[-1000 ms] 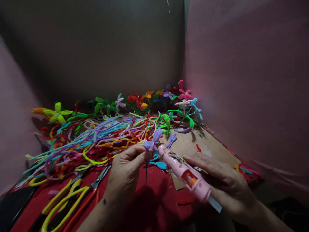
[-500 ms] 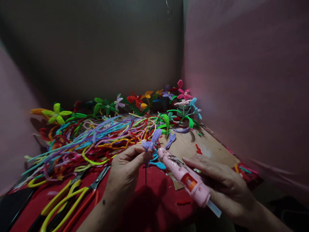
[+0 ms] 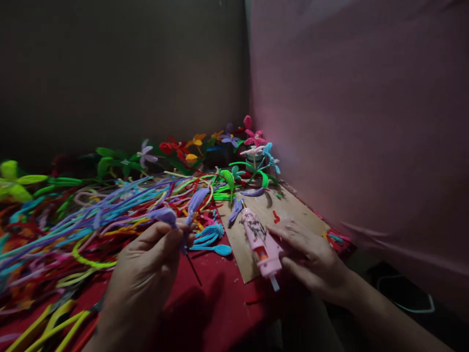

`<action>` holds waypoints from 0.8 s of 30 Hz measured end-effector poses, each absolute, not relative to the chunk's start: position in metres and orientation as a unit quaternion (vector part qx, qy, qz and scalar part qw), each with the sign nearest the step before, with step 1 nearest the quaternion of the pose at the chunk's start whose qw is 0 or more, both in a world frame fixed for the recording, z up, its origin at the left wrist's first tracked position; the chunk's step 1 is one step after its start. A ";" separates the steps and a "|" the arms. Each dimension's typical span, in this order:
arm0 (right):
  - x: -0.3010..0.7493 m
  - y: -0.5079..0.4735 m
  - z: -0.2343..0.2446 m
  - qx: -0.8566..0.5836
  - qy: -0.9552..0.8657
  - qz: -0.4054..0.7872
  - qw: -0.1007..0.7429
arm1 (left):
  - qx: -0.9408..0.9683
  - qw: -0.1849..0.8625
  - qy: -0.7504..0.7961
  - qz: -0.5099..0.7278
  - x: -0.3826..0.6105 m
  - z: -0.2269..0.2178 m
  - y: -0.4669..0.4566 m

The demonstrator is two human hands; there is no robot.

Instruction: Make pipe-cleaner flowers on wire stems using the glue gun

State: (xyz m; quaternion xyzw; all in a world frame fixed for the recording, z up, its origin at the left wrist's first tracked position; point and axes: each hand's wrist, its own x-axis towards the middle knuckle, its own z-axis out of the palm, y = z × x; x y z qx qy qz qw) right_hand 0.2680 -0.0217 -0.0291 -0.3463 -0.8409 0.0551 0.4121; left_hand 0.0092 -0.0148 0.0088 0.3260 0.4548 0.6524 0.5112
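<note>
Between the thumb and fingers of my left hand (image 3: pixel 146 274) is a purple pipe-cleaner flower (image 3: pixel 164 215) with a few petals. Its thin dark stem (image 3: pixel 194 271) slants down below the fingers. My right hand (image 3: pixel 311 254) is at the right side of a pink hot glue gun (image 3: pixel 254 232), gripping it; the handle is hidden by the hand. The nozzle points away over a brown board (image 3: pixel 234 254), close to a loose purple petal (image 3: pixel 235 211). A clear glue stick (image 3: pixel 274 283) sticks out of the gun's rear.
Many coloured pipe cleaners (image 3: pixel 120 195) are heaped at left, with yellow-handled pliers (image 3: pixel 54 327) in front. Blue petal pieces (image 3: pixel 210 239) lie on the red cloth (image 3: pixel 220 308). Finished flowers (image 3: pixel 176 146) line the back; a pink sheet (image 3: pixel 348 122) hangs at right.
The view has turned to the right. My right hand has moved the glue gun away from the flower and over the board. The purple flower has shifted left, its stem now slanting.
</note>
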 end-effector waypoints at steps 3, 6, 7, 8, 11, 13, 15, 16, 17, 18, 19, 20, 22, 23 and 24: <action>0.288 -0.008 -0.041 -0.424 -0.802 0.049 0.419 | 0.313 0.506 0.485 0.641 0.012 0.012 -0.015; 0.312 0.005 -0.050 -0.489 -0.759 0.039 0.428 | 0.309 0.501 0.505 0.632 0.014 0.012 -0.016; 0.318 0.008 -0.053 -0.503 -0.752 0.032 0.424 | 0.304 0.502 0.506 0.632 0.014 0.012 -0.016; 0.324 0.011 -0.055 -0.517 -0.747 0.022 0.416 | 0.299 0.504 0.506 0.633 0.015 0.012 -0.016; 0.337 0.019 -0.063 -0.554 -0.747 -0.015 0.367 | 0.292 0.509 0.499 0.637 0.014 0.012 -0.016; 0.342 0.024 -0.069 -0.568 -0.751 -0.040 0.335 | 0.296 0.514 0.493 0.636 0.014 0.013 -0.016; 0.346 0.030 -0.076 -0.575 -0.750 -0.065 0.319 | 0.302 0.521 0.485 0.634 0.014 0.013 -0.016; 0.347 0.033 -0.079 -0.575 -0.751 -0.074 0.317 | 0.306 0.523 0.479 0.636 0.014 0.012 -0.016; 0.349 0.036 -0.080 -0.570 -0.753 -0.081 0.319 | 0.308 0.523 0.473 0.639 0.014 0.011 -0.016; 0.350 0.039 -0.080 -0.560 -0.758 -0.084 0.324 | 0.306 0.523 0.466 0.644 0.014 0.010 -0.015; 0.351 0.040 -0.079 -0.545 -0.766 -0.083 0.330 | 0.304 0.525 0.460 0.648 0.014 0.008 -0.015; 0.350 0.040 -0.076 -0.529 -0.774 -0.083 0.339 | 0.302 0.529 0.454 0.650 0.014 0.007 -0.014; 0.343 0.036 -0.067 -0.503 -0.778 -0.083 0.367 | 0.298 0.542 0.438 0.652 0.014 0.004 -0.012; 0.336 0.031 -0.060 -0.498 -0.768 -0.081 0.394 | 0.298 0.549 0.429 0.652 0.014 0.003 -0.012; 0.327 0.026 -0.054 -0.500 -0.753 -0.065 0.423 | 0.299 0.556 0.420 0.652 0.014 0.002 -0.011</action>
